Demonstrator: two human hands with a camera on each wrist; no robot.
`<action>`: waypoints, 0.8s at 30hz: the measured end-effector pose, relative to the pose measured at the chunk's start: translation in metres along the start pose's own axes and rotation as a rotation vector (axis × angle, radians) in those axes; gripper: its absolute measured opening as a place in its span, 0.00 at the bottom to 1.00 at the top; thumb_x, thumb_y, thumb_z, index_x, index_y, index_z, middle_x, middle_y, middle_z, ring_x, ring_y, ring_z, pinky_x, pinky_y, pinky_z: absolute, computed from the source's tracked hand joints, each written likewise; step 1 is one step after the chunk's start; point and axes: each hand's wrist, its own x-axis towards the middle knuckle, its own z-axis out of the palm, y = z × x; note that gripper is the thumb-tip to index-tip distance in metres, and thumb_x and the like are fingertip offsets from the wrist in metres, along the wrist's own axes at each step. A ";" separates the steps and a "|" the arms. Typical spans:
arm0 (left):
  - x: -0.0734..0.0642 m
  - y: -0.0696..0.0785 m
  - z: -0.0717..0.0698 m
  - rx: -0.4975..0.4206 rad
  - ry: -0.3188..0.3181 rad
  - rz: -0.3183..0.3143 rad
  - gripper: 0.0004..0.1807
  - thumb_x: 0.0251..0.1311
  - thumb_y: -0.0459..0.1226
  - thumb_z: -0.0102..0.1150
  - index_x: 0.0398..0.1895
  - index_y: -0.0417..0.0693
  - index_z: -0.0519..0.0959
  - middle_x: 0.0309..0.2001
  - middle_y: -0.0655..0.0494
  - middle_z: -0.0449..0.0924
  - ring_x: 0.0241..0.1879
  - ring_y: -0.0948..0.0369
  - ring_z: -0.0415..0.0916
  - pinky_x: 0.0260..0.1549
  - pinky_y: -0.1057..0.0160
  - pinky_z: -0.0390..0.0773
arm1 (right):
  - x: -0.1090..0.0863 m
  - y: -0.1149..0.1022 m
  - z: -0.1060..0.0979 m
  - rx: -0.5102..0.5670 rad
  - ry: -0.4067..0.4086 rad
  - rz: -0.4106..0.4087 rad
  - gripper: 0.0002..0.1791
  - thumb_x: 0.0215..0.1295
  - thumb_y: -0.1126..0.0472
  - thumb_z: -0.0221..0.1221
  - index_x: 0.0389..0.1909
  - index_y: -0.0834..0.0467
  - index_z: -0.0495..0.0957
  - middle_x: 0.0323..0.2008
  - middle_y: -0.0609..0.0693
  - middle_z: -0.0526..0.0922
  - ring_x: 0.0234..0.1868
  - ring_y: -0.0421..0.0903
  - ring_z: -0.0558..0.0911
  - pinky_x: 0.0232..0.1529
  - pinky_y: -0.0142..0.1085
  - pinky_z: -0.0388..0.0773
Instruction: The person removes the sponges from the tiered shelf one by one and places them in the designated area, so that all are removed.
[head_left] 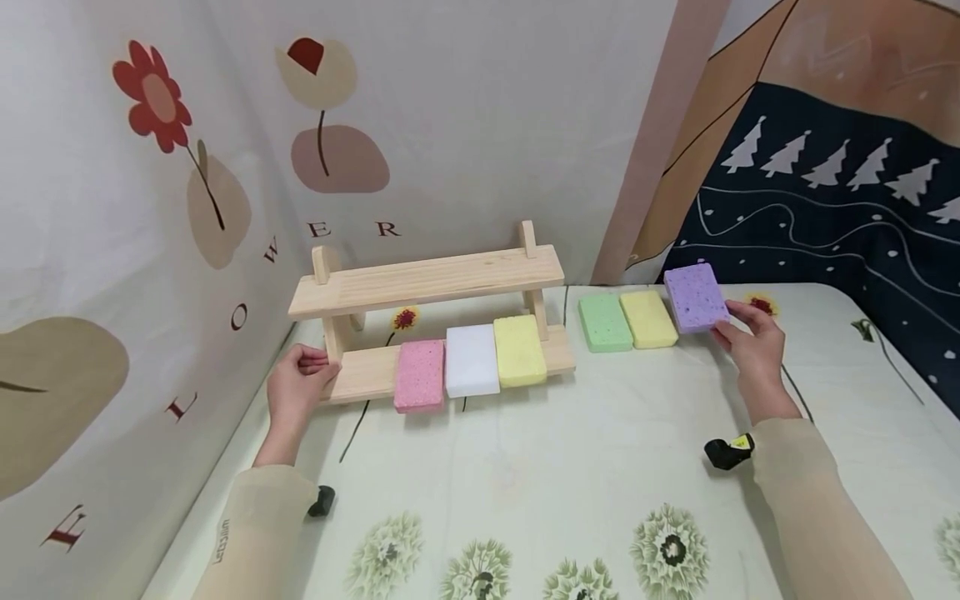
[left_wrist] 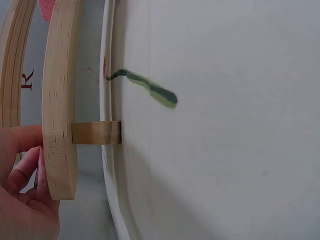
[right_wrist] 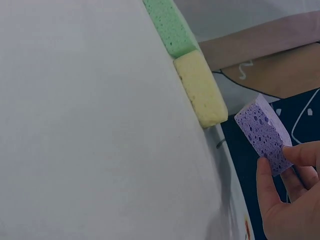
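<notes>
My left hand (head_left: 295, 383) grips the left end of the lower board of a two-tier wooden shelf (head_left: 442, 281); the left wrist view shows its thumb and fingers on the board's end (left_wrist: 59, 110). On that lower board lie a pink sponge (head_left: 420, 377), a white sponge (head_left: 472, 360) and a yellow sponge (head_left: 521, 351), side by side and jutting over the front edge. Off to the right, my right hand (head_left: 757, 354) pinches a purple sponge (head_left: 694, 297) by its lower right corner. That sponge is tilted and held off the table, as the right wrist view shows.
Right of the shelf, a green sponge (head_left: 604, 323) and a second yellow sponge (head_left: 648, 319) lie touching on the flower-print tablecloth (head_left: 540, 467). A printed cloth (head_left: 480, 117) hangs behind the shelf, and a dark tree-patterned cloth (head_left: 832, 225) hangs at the right.
</notes>
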 end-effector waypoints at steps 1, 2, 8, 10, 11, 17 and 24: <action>0.000 0.001 0.000 0.000 -0.001 0.000 0.14 0.63 0.36 0.65 0.48 0.40 0.77 0.47 0.41 0.82 0.40 0.59 0.76 0.30 0.77 0.68 | 0.001 0.001 0.000 -0.008 0.002 0.009 0.27 0.70 0.70 0.55 0.67 0.49 0.72 0.61 0.41 0.72 0.46 0.33 0.78 0.35 0.18 0.78; 0.000 0.001 0.000 0.000 0.000 0.001 0.14 0.63 0.36 0.65 0.48 0.40 0.77 0.47 0.41 0.82 0.40 0.58 0.76 0.31 0.76 0.68 | 0.002 0.001 0.000 -0.013 0.002 0.018 0.27 0.70 0.70 0.55 0.68 0.49 0.71 0.63 0.42 0.72 0.50 0.35 0.78 0.35 0.17 0.78; 0.001 0.002 0.000 -0.001 -0.001 -0.005 0.15 0.63 0.36 0.65 0.49 0.40 0.77 0.47 0.41 0.82 0.41 0.57 0.77 0.31 0.76 0.68 | 0.011 0.008 -0.002 -0.065 0.009 0.058 0.26 0.71 0.70 0.53 0.68 0.48 0.71 0.68 0.45 0.69 0.62 0.39 0.72 0.34 0.15 0.76; 0.001 0.002 0.000 -0.003 -0.003 -0.011 0.15 0.63 0.36 0.65 0.50 0.40 0.77 0.47 0.41 0.82 0.41 0.57 0.77 0.30 0.76 0.68 | 0.013 0.012 -0.003 -0.071 0.010 0.061 0.26 0.71 0.70 0.53 0.67 0.48 0.71 0.67 0.46 0.69 0.60 0.38 0.73 0.35 0.16 0.77; 0.001 0.002 0.000 -0.004 -0.003 -0.013 0.15 0.63 0.37 0.65 0.50 0.40 0.77 0.47 0.41 0.81 0.41 0.57 0.77 0.30 0.77 0.68 | 0.015 0.014 -0.003 -0.071 0.010 0.063 0.26 0.71 0.70 0.53 0.67 0.49 0.71 0.67 0.46 0.69 0.59 0.38 0.74 0.36 0.16 0.77; 0.000 0.000 0.000 -0.008 0.001 -0.021 0.15 0.63 0.37 0.66 0.49 0.40 0.77 0.46 0.43 0.82 0.37 0.63 0.75 0.29 0.78 0.69 | 0.019 0.019 -0.001 -0.113 0.014 0.072 0.27 0.73 0.69 0.52 0.70 0.49 0.69 0.66 0.45 0.69 0.56 0.36 0.75 0.37 0.16 0.77; 0.000 0.000 0.001 -0.016 0.002 -0.024 0.15 0.62 0.36 0.66 0.48 0.40 0.77 0.45 0.43 0.82 0.38 0.62 0.75 0.28 0.78 0.68 | 0.021 0.019 -0.003 -0.312 -0.022 0.032 0.27 0.75 0.65 0.50 0.72 0.52 0.65 0.71 0.53 0.66 0.51 0.33 0.76 0.39 0.16 0.77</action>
